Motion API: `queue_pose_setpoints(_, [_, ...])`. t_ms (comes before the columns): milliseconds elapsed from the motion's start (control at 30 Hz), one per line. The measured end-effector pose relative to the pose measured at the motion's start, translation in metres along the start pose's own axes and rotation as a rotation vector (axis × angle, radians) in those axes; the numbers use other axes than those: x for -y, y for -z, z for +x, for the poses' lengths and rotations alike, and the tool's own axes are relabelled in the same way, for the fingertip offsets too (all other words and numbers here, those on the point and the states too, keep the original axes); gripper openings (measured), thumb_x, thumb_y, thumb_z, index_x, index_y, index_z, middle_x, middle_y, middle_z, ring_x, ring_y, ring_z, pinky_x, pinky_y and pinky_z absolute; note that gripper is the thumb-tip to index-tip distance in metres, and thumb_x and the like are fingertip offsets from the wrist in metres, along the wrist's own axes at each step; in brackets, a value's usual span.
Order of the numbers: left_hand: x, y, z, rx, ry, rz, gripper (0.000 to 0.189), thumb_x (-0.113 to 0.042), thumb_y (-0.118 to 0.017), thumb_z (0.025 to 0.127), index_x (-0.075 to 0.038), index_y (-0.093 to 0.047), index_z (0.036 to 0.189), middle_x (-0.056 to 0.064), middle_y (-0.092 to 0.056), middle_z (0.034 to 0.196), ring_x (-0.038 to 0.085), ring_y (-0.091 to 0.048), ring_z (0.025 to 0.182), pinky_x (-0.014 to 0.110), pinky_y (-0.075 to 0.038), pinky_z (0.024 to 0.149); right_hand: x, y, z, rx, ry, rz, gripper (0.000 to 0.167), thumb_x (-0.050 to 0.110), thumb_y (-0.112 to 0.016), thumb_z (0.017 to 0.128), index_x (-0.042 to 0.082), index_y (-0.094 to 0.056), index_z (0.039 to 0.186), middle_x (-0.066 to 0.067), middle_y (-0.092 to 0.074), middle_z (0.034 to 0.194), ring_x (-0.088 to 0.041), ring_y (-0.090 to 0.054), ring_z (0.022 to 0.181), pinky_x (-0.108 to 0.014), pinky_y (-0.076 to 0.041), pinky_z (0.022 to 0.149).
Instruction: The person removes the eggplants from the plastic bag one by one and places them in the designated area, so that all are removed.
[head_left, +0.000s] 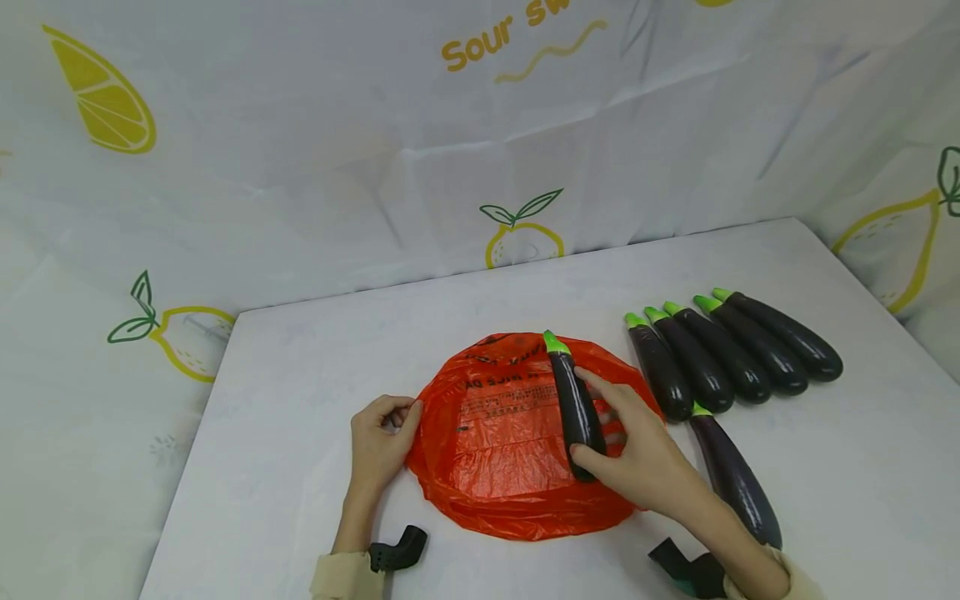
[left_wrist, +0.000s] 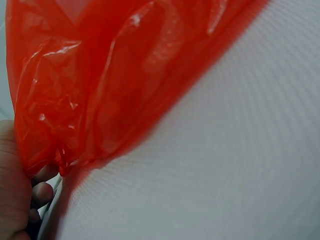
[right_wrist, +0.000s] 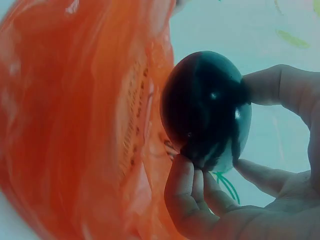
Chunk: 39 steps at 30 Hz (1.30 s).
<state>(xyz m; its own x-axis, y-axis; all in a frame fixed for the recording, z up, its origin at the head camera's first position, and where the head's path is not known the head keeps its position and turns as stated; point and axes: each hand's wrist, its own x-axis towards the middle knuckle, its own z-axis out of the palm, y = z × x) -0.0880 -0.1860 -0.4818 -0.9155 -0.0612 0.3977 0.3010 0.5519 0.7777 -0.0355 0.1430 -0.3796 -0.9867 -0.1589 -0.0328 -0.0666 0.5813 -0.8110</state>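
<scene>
A red plastic bag (head_left: pixel 510 467) with printing inside lies spread on the table, its mouth facing up. My left hand (head_left: pixel 382 442) pinches the bag's left rim; the left wrist view shows the gathered film (left_wrist: pixel 62 155) beside the fingers. In my right hand (head_left: pixel 637 454) I grip a dark eggplant (head_left: pixel 576 408) with a green stem end, held over the right half of the bag. The right wrist view looks at the eggplant's (right_wrist: pixel 205 110) rounded bottom end, with thumb and fingers around it. Some of the right fingers are hidden behind the eggplant in the head view.
Several eggplants (head_left: pixel 716 358) lie side by side at the right, stems pointing away. One more eggplant (head_left: pixel 735 479) lies nearer, partly behind my right forearm. A white cloth with lemon drawings (head_left: pixel 525 242) hangs behind the white table (head_left: pixel 300 400).
</scene>
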Motion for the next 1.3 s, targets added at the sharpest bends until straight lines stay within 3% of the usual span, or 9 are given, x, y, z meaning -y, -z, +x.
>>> queue_pose_setpoints(233, [0.001,0.000,0.000,0.007,0.008,-0.004,0.006,-0.011,-0.076,0.089,-0.007,-0.079,0.085,-0.002,-0.063,0.069,0.006,-0.050,0.066,0.021,-0.044,0.059,-0.010,0.020,-0.009,-0.031,0.020,-0.072,0.088,0.008,-0.084,0.077,0.013,-0.043,0.154,-0.019,-0.056,0.130,-0.025,-0.057,0.098,-0.026,-0.056,0.067])
queue_pose_setpoints(367, [0.000,0.000,0.000,0.009,0.012,-0.010,0.004,-0.009,-0.076,0.088,-0.007,-0.079,0.086,-0.002,-0.064,0.069,0.006,-0.050,0.066,0.021,-0.044,0.059,-0.017,0.033,-0.016,-0.049,0.006,-0.107,0.092,0.006,-0.085,0.075,0.014,-0.041,0.156,-0.020,-0.056,0.128,-0.027,-0.057,0.097,-0.031,-0.058,0.068])
queue_pose_setpoints(567, [0.000,0.001,-0.001,0.010,0.010,-0.003,0.006,-0.010,-0.076,0.089,-0.006,-0.078,0.086,-0.002,-0.064,0.069,0.006,-0.050,0.066,0.020,-0.043,0.059,-0.027,0.050,-0.024,-0.072,0.004,-0.168,0.096,0.005,-0.086,0.073,0.016,-0.040,0.156,-0.020,-0.056,0.126,-0.025,-0.056,0.093,-0.023,-0.054,0.065])
queue_pose_setpoints(833, [0.000,0.002,0.000,0.029,0.030,0.006,0.008,-0.014,-0.076,0.090,-0.007,-0.078,0.088,-0.001,-0.063,0.070,0.007,-0.051,0.067,0.020,-0.044,0.060,-0.047,0.067,-0.038,-0.115,0.020,-0.238,0.098,0.005,-0.089,0.069,0.017,-0.043,0.155,-0.021,-0.057,0.119,-0.024,-0.057,0.088,-0.032,-0.058,0.060])
queue_pose_setpoints(933, [0.000,0.002,0.000,0.026,0.023,-0.003,0.008,-0.014,-0.075,0.090,-0.007,-0.078,0.088,-0.001,-0.064,0.071,0.007,-0.051,0.067,0.020,-0.044,0.060,-0.055,0.075,-0.042,-0.123,0.020,-0.259,0.100,0.005,-0.091,0.068,0.016,-0.043,0.155,-0.025,-0.057,0.122,-0.031,-0.059,0.090,-0.043,-0.059,0.062])
queue_pose_setpoints(1067, [0.001,0.002,0.000,0.018,0.002,-0.014,0.006,-0.012,-0.075,0.090,-0.007,-0.078,0.087,0.000,-0.064,0.070,0.005,-0.051,0.066,0.019,-0.044,0.060,-0.063,0.085,-0.048,-0.096,-0.027,-0.293,0.104,0.007,-0.092,0.069,0.015,-0.037,0.158,-0.030,-0.053,0.126,-0.038,-0.061,0.090,-0.058,-0.057,0.064])
queue_pose_setpoints(1300, [0.001,0.000,0.000,-0.002,-0.004,-0.010,0.006,-0.010,-0.075,0.089,-0.006,-0.078,0.085,0.002,-0.064,0.068,0.005,-0.050,0.066,0.021,-0.044,0.059,-0.076,0.101,-0.054,-0.022,-0.117,-0.364,0.106,0.011,-0.090,0.073,0.009,-0.030,0.160,-0.038,-0.045,0.133,-0.043,-0.062,0.090,-0.063,-0.057,0.069])
